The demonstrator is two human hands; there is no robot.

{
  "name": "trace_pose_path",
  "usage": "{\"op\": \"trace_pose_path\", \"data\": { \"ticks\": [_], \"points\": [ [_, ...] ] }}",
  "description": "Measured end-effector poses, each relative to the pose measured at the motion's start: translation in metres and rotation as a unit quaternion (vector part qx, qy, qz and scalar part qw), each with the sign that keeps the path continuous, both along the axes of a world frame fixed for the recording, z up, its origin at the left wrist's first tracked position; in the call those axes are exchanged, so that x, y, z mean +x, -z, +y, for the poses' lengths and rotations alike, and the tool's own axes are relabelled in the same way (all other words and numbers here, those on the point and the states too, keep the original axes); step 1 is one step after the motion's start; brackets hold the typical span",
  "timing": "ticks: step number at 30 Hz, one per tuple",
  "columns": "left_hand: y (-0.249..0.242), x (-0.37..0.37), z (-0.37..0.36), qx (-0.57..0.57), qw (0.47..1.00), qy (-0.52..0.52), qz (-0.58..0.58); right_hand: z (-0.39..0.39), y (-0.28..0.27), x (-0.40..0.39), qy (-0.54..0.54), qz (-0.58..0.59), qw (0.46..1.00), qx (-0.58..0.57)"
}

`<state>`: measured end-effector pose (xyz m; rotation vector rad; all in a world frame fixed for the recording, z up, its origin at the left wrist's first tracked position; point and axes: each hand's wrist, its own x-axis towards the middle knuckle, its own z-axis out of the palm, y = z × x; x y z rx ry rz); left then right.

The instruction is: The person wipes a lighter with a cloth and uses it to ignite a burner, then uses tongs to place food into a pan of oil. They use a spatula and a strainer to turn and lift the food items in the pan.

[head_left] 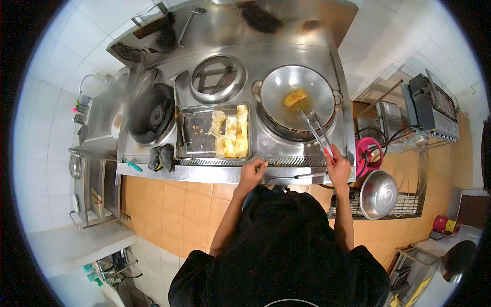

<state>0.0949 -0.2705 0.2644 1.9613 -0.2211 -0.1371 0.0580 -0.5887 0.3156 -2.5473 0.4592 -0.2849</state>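
Note:
My right hand (338, 167) is wrapped round the red grip of metal tongs (317, 134), which slant down into a two-handled wok (276, 84). The tong tips are right at the lower edge of a golden-brown fried piece (295, 97), which lies in a shallow pool of oil. Over the stove's front edge, my left hand (251, 174) is curled closed, with nothing seen in it. It is nearest to a metal tray (197, 148), which holds several pale yellow, flat food pieces (231, 134) on its right side and some crumbs.
A dark wok (152, 113) stands left of the tray, with a long-handled tool (179, 117) between them. Behind the tray is a metal burner ring (218, 78). Grey cloths (161, 157) lie at the front left. Right of the stove are a pink stool (369, 153) and a metal bowl (378, 194).

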Motion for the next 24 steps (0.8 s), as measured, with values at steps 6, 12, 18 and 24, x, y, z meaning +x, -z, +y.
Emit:
{"op": "trace_pose_path", "data": {
  "ticks": [6,12,18,24],
  "points": [
    [0.0,-0.003,0.004,0.017,1.0,-0.011,0.011,0.022,0.005,-0.001,-0.038,-0.085,0.986,0.135],
    [0.005,-0.02,0.023,0.01,0.999,-0.02,0.029,0.071,0.002,0.013,-0.165,-0.114,0.967,0.155],
    [-0.009,-0.039,0.051,0.065,0.988,-0.069,0.122,0.071,0.018,0.035,-0.032,-0.127,0.977,0.169],
    [0.003,-0.048,0.075,0.016,0.992,-0.095,0.084,0.08,0.012,0.008,-0.024,-0.056,0.972,0.228]
  ]
}}
